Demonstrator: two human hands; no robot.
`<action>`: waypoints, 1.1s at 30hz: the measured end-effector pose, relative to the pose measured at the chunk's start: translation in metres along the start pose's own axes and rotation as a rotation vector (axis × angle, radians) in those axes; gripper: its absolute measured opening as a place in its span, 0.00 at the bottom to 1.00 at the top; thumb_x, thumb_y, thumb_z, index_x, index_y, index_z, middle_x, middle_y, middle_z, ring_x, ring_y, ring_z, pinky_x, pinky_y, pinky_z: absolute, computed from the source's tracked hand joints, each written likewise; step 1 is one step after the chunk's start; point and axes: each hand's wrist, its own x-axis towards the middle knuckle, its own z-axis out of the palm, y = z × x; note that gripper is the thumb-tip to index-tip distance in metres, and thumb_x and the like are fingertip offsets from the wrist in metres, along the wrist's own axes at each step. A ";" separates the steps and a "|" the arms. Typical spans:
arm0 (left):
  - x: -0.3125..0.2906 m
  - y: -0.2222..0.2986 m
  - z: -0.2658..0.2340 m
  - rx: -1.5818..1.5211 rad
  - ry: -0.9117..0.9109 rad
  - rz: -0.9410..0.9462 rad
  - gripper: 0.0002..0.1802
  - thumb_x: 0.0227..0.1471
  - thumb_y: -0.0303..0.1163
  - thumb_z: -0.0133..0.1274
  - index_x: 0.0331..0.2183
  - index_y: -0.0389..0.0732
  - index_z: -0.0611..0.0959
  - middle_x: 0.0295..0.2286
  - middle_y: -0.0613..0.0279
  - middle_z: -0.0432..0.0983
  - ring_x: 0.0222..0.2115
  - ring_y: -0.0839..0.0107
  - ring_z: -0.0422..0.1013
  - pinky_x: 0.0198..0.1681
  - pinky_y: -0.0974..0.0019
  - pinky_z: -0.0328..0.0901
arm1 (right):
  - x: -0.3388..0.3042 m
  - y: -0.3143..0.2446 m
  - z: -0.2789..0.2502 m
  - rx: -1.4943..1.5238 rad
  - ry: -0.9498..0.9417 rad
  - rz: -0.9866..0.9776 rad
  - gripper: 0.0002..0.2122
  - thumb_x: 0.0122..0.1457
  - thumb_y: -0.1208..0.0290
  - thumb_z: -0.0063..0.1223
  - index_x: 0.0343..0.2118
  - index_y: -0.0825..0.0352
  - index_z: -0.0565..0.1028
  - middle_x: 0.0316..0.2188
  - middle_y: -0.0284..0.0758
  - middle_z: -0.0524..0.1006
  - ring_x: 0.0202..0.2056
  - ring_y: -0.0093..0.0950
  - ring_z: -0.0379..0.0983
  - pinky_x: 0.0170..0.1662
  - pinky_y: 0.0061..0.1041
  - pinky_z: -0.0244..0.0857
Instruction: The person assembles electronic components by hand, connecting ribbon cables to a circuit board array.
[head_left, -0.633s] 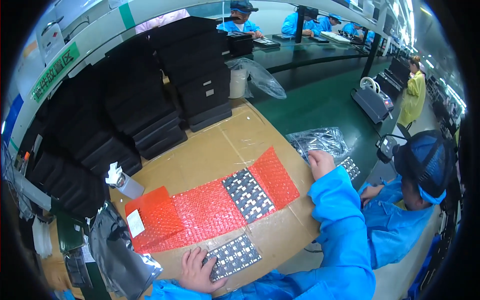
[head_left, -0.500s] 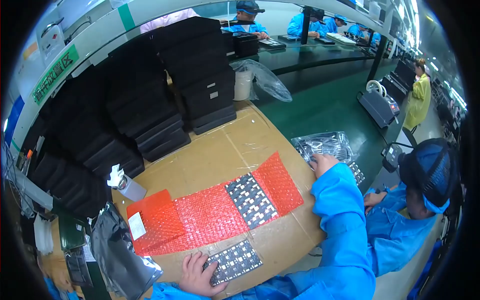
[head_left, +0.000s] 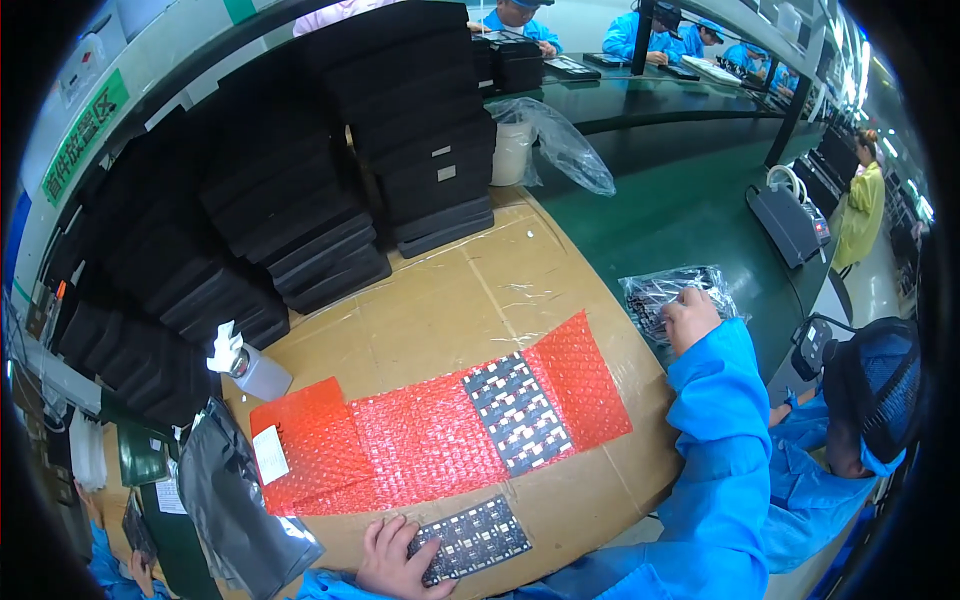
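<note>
My left hand [head_left: 400,562] is at the left end of a dark circuit board panel [head_left: 473,540] lying on the cardboard near me, its thumb over the board's edge and its fingers bent beside it. My right arm stretches to the far right, where my right hand [head_left: 692,318] has its bent fingers down on a clear plastic bag [head_left: 648,296] of dark pieces; the fingertips are partly hidden. Between my hands, a red bubble-wrap strip [head_left: 410,440] carries a second circuit board panel [head_left: 518,412] across it. A white label [head_left: 270,454] is on the strip's left end.
Tall stacks of black trays [head_left: 410,130] line the back left. A small bottle [head_left: 262,375] with white tissue stands before them. A silver-black bag [head_left: 235,500] lies left. A co-worker in a dark cap [head_left: 875,385] sits close on the right, beside the green bench [head_left: 640,190].
My right hand has moved from the near left edge of the clear bag farther onto it. The whole view has shifted a little. My left hand stays at the panel.
</note>
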 end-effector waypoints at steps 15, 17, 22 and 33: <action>-0.002 -0.006 0.003 -0.025 0.002 0.012 0.29 0.25 0.45 0.59 0.33 0.40 0.75 0.42 0.46 0.61 0.45 0.49 0.57 0.47 0.44 0.52 | 0.027 -0.024 -0.013 -0.048 -0.342 -0.053 0.17 0.44 0.76 0.50 0.41 0.62 0.70 0.37 0.43 0.70 0.42 0.40 0.65 0.43 0.32 0.62; -0.001 -0.005 0.002 -0.032 -0.013 0.005 0.29 0.25 0.45 0.59 0.33 0.41 0.75 0.42 0.46 0.61 0.45 0.49 0.57 0.47 0.44 0.51 | 0.026 -0.031 -0.027 -0.070 -0.396 0.017 0.16 0.47 0.77 0.45 0.42 0.62 0.68 0.37 0.44 0.71 0.41 0.39 0.67 0.43 0.33 0.62; 0.000 -0.005 0.003 -0.047 0.019 0.014 0.29 0.25 0.45 0.59 0.34 0.41 0.75 0.42 0.46 0.61 0.45 0.49 0.57 0.47 0.44 0.51 | 0.027 -0.013 -0.009 0.120 -0.116 0.163 0.13 0.51 0.77 0.41 0.41 0.64 0.68 0.34 0.44 0.73 0.36 0.40 0.70 0.39 0.35 0.64; -0.005 -0.005 0.007 -0.073 0.025 0.003 0.32 0.23 0.45 0.59 0.36 0.42 0.75 0.42 0.46 0.61 0.46 0.50 0.57 0.48 0.44 0.50 | 0.034 -0.002 -0.062 0.515 0.611 0.341 0.15 0.51 0.76 0.49 0.43 0.62 0.68 0.24 0.35 0.74 0.26 0.25 0.71 0.30 0.22 0.65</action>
